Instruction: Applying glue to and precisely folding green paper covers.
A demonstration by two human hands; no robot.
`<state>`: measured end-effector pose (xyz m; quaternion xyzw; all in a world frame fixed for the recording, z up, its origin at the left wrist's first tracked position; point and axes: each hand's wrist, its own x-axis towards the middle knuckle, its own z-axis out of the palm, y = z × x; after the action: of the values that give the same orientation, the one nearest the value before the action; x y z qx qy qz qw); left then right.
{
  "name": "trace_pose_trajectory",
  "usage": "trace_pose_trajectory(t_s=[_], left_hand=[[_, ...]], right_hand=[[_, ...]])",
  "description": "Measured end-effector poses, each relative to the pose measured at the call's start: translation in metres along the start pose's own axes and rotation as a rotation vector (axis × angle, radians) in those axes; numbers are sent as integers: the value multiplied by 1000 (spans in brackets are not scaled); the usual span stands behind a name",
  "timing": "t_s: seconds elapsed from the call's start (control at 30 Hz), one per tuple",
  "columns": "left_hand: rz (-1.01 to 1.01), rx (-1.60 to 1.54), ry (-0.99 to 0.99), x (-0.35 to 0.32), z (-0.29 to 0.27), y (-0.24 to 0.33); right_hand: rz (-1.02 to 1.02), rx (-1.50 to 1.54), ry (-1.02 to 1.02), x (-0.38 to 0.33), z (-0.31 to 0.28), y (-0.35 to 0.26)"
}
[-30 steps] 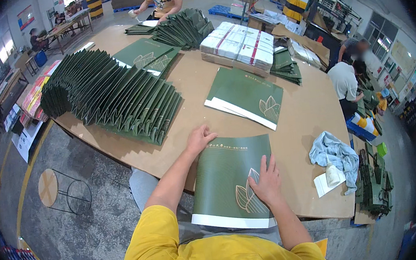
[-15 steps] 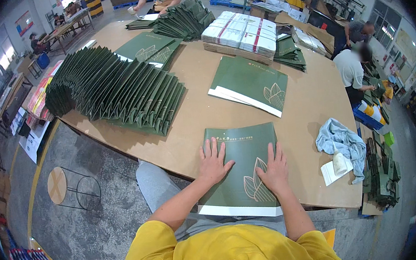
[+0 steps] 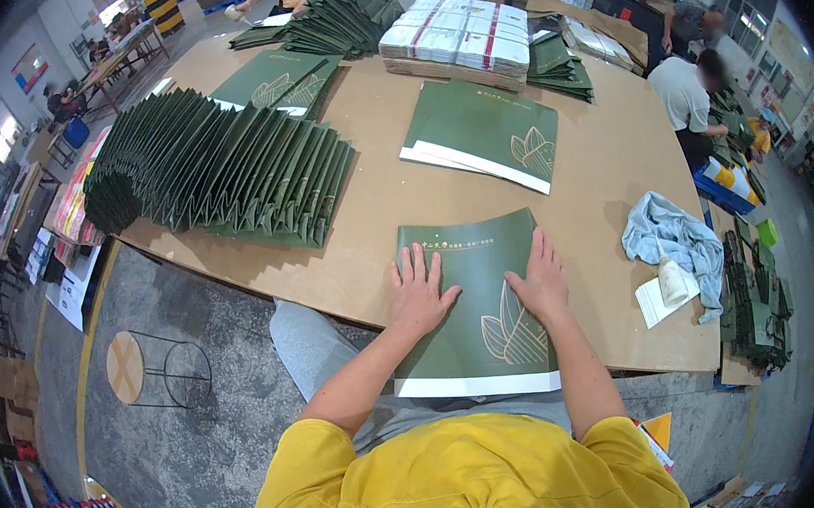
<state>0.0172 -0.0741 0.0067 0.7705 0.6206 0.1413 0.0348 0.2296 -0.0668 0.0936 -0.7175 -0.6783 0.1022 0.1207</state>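
Note:
A dark green printed paper bag (image 3: pixel 467 317), flat, with gold leaf outlines and a white strip along its near edge, lies at the table's front edge. Its near end reaches over my lap. My left hand (image 3: pixel 419 297) rests on the upper left of the bag, fingers spread and stretched away from me. On its right edge lies my right hand (image 3: pixel 541 280), fingers stretched out and thumb on the green face. Neither hand grips anything. The bag's far edge bows slightly. Beyond it lie more flat green bags (image 3: pixel 484 134) with white edges showing.
A long fanned row of folded green bags (image 3: pixel 223 174) fills the table's left. A strapped white stack (image 3: pixel 455 39) stands farther back. At right lie a light blue cloth (image 3: pixel 675 238) and a white glue bottle (image 3: pixel 671 282). A stool (image 3: pixel 126 367) stands left; other people work around.
My right hand has slid a little farther away from me along the bag's right edge. My left hand stays in place on the bag. The whole view has shifted slightly.

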Motion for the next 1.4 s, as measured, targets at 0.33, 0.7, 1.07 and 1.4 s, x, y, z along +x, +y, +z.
trace_pose_trajectory(t_s=[0.33,0.7,1.07,1.4], left_hand=[[3,4,-10,-5,-3,5],[7,8,7,3,-7,-2],[31,2,19,0,-10,4],[-430,-807,6,75,-13,-48]], right_hand=[[16,938,-197,135,26,55],[0,682,76,134,27,96],[2,-198,165,4,50,43],[287,292,-124,66,-2,57]])
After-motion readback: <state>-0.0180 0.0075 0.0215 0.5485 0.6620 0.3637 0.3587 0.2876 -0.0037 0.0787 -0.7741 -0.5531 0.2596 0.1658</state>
